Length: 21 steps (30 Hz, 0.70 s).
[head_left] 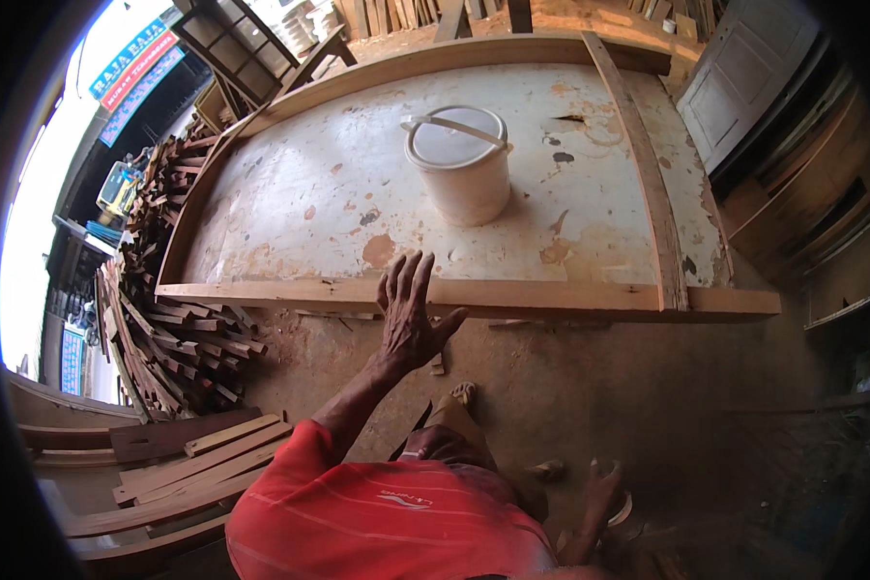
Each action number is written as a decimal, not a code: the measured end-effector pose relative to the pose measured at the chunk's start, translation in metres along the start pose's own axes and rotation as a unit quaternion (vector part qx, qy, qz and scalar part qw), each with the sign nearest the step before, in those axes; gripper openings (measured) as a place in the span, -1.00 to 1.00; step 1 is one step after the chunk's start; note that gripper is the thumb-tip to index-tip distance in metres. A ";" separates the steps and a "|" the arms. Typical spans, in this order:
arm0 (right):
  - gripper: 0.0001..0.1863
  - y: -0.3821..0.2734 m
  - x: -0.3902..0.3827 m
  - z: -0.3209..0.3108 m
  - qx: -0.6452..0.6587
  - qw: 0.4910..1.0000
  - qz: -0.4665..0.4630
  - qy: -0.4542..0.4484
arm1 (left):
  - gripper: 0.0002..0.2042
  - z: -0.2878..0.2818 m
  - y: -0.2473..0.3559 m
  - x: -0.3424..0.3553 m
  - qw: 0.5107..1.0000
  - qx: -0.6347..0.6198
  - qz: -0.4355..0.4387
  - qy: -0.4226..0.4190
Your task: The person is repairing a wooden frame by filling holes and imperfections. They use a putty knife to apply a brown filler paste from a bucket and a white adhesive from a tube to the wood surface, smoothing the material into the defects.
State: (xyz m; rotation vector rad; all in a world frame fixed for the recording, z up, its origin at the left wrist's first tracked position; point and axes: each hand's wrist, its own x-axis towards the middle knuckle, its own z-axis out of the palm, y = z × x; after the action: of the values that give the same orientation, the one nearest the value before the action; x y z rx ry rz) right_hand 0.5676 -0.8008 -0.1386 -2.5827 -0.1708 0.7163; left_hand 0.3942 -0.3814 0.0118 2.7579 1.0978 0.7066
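Observation:
A wooden frame (474,295) of long pale rails lies around and over a worn white board (300,203) with brown, peeling patches. A slanting crosspiece (643,164) spans it near the right end. On the board stands an upright white lidded bucket (464,188), its handle lying over the lid. My left hand (416,314) reaches over the near rail, open, fingers spread and holding nothing; it is apart from the bucket. Low at my right side hangs my right hand (601,488), its fingers curled. A pale curved edge shows beside it, too unclear to name.
Many thin wood strips (174,338) are heaped left of the board. Planks (203,474) lie stacked at lower left. Door panels (749,72) lean at the far right. A dark wooden rack (237,43) stands at the far left. My feet are on the brown floor (561,387).

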 end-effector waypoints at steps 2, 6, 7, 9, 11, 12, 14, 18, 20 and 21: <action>-0.36 0.103 0.007 0.027 0.001 0.999 0.022 -0.045 | -0.07 0.045 0.059 0.029 0.992 -0.121 0.026 -0.030; -0.57 0.310 0.016 0.143 0.338 0.930 0.108 -0.097 | -0.31 0.089 0.048 0.009 0.995 0.087 0.022 -0.035; -0.55 0.343 0.014 0.150 0.277 0.950 0.119 -0.084 | -0.39 0.074 0.037 -0.004 0.996 0.084 -0.011 -0.007; -0.46 0.399 0.000 0.152 0.154 0.967 0.202 -0.038 | -0.40 0.082 0.014 -0.003 0.968 0.242 0.067 0.014; -0.40 0.434 -0.007 0.154 0.189 0.896 0.389 -0.100 | -0.30 0.103 0.051 0.033 0.971 0.236 0.046 0.004; -0.36 0.442 -0.010 0.159 0.140 0.900 0.402 -0.091 | -0.26 0.087 0.031 0.050 0.964 0.252 0.084 0.004; -0.32 0.472 0.008 0.169 0.122 0.902 0.410 -0.063 | -0.36 0.091 0.034 0.048 0.958 0.230 0.167 0.037; -0.32 0.536 0.090 0.189 0.127 0.930 0.345 0.019 | -0.46 0.085 0.026 0.029 0.951 0.291 0.102 -0.011; -0.20 0.564 0.139 0.210 0.073 0.953 0.279 0.092 | -0.49 0.079 0.030 0.039 0.943 0.316 0.106 -0.015; -0.16 0.553 0.181 0.219 0.071 0.948 0.304 0.057 | -0.50 0.063 0.038 0.028 0.942 0.319 0.102 -0.012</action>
State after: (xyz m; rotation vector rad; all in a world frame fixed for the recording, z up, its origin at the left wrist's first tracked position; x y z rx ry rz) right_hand 0.6094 -1.1650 -0.6410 -2.5243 0.7165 0.7415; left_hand 0.4643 -0.3847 -0.0242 3.4492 1.2198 0.3704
